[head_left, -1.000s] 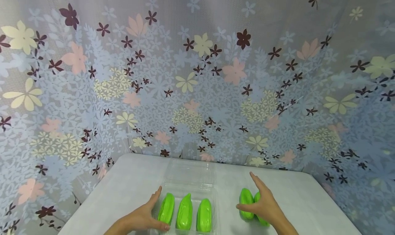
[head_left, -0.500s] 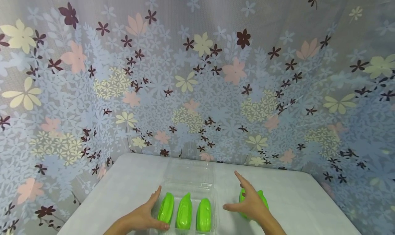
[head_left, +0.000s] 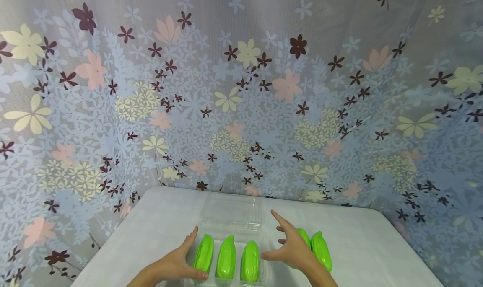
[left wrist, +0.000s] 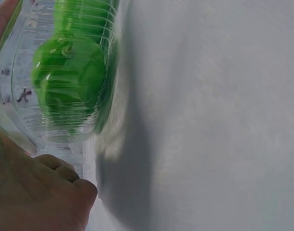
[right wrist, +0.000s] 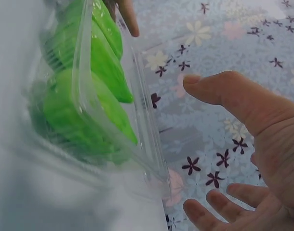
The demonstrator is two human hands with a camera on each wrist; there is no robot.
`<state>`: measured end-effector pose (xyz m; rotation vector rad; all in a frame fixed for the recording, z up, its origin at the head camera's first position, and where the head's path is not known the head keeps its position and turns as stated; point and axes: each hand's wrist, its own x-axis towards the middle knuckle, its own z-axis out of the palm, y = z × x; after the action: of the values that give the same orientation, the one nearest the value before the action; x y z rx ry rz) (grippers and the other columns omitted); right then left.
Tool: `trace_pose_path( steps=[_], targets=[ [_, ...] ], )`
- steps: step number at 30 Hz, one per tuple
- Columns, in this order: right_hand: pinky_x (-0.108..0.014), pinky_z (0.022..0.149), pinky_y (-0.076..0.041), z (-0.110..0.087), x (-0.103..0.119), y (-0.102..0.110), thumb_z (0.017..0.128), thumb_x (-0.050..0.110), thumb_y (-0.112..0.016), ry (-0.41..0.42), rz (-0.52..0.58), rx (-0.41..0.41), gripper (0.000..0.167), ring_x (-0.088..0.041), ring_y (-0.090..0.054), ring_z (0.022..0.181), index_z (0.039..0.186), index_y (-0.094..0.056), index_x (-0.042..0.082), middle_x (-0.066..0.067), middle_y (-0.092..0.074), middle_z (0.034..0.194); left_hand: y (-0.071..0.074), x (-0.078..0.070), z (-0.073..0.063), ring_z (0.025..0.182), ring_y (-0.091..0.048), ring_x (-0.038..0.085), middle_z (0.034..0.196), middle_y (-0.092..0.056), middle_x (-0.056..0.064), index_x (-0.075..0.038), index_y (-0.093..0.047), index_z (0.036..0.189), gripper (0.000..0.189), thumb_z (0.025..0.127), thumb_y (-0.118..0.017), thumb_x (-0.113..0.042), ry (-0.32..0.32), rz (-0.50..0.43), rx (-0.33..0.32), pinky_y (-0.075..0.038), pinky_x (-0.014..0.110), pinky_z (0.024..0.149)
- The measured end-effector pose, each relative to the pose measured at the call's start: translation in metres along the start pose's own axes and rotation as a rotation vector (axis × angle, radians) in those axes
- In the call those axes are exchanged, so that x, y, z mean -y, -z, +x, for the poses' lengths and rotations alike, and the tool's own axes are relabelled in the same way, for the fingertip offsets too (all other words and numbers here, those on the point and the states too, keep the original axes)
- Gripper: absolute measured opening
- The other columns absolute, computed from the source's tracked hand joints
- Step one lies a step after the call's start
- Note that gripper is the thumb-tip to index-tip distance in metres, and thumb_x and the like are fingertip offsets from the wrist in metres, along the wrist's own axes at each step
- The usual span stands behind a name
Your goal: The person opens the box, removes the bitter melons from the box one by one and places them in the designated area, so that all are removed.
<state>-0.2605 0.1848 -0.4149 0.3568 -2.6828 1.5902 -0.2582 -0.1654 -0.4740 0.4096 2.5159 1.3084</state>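
A clear plastic clamshell box [head_left: 265, 236] has its lid [head_left: 232, 207] laid open toward the back. Inside lie three glossy green pod-shaped pieces [head_left: 226, 257], side by side. My left hand [head_left: 171, 264] holds the box's left side, its thumb at the front corner and its index finger farther back. In the left wrist view, the other fingers [left wrist: 65, 173] look bent near the box's end. My right hand [head_left: 296, 249] hovers just right of the box, fingers spread, holding nothing; its thumb [right wrist: 219, 86] points toward the box.
Two more green pieces [head_left: 321, 251] lie on the white table [head_left: 362, 236] right of my right hand, which partly covers one. A flowered curtain [head_left: 241, 111] hangs behind the table's back edge.
My right hand has moved left, from over the two loose green pieces toward the box, uncovering more of the right one. My left hand and the box stay still.
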Motion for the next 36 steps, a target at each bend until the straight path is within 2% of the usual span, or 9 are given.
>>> trace_pose_path(
  steps=[11, 16, 21, 28, 36],
  targets=[
    [-0.058, 0.089, -0.053, 0.003, 0.012, -0.020, 0.070, 0.014, -0.094, 0.029, 0.084, 0.123, 0.107, -0.054, -0.044, 0.128, 0.158, -0.034, 0.013, -0.029, -0.030, 0.155, 0.001, -0.001, -0.001, 0.143, -0.008, 0.060, 0.158, -0.006, 0.040, -0.011, -0.001, 0.163, 0.133, 0.071, -0.091, -0.044, 0.002, 0.005, -0.005, -0.013, 0.079, 0.105],
    [-0.056, 0.090, -0.053, 0.004, 0.014, -0.028, 0.071, 0.014, -0.093, 0.050, 0.124, 0.152, 0.103, -0.052, -0.043, 0.130, 0.157, -0.036, 0.012, -0.029, -0.029, 0.155, 0.001, 0.000, 0.000, 0.143, -0.007, 0.060, 0.158, -0.006, 0.040, -0.011, 0.000, 0.163, 0.132, 0.072, -0.091, -0.043, -0.005, 0.002, -0.002, -0.013, 0.079, 0.105],
    [-0.052, 0.085, -0.055, 0.005, 0.013, -0.035, 0.072, 0.014, -0.093, 0.053, 0.185, 0.177, 0.099, -0.053, -0.041, 0.131, 0.155, -0.039, 0.012, -0.030, -0.028, 0.155, 0.001, 0.001, 0.001, 0.143, -0.008, 0.060, 0.157, -0.006, 0.041, -0.011, 0.000, 0.163, 0.132, 0.072, -0.091, -0.043, -0.012, 0.010, -0.001, -0.013, 0.079, 0.105],
    [-0.051, 0.080, -0.057, 0.007, 0.016, -0.047, 0.072, 0.015, -0.093, 0.070, 0.161, 0.187, 0.097, -0.052, -0.047, 0.127, 0.154, -0.041, 0.012, -0.030, -0.036, 0.151, 0.000, -0.001, -0.003, 0.142, -0.008, 0.061, 0.157, -0.006, 0.042, -0.010, -0.001, 0.163, 0.133, 0.072, -0.092, -0.043, -0.012, 0.002, -0.004, -0.013, 0.078, 0.105],
    [-0.051, 0.081, -0.056, 0.005, 0.017, -0.061, 0.071, 0.012, -0.093, 0.038, 0.163, 0.195, 0.093, -0.050, -0.049, 0.124, 0.151, -0.045, 0.013, -0.028, -0.040, 0.148, 0.000, 0.000, -0.003, 0.143, -0.006, 0.061, 0.157, -0.004, 0.041, -0.010, 0.001, 0.163, 0.132, 0.073, -0.091, -0.043, -0.019, -0.014, 0.007, -0.012, 0.079, 0.105]
  ],
)
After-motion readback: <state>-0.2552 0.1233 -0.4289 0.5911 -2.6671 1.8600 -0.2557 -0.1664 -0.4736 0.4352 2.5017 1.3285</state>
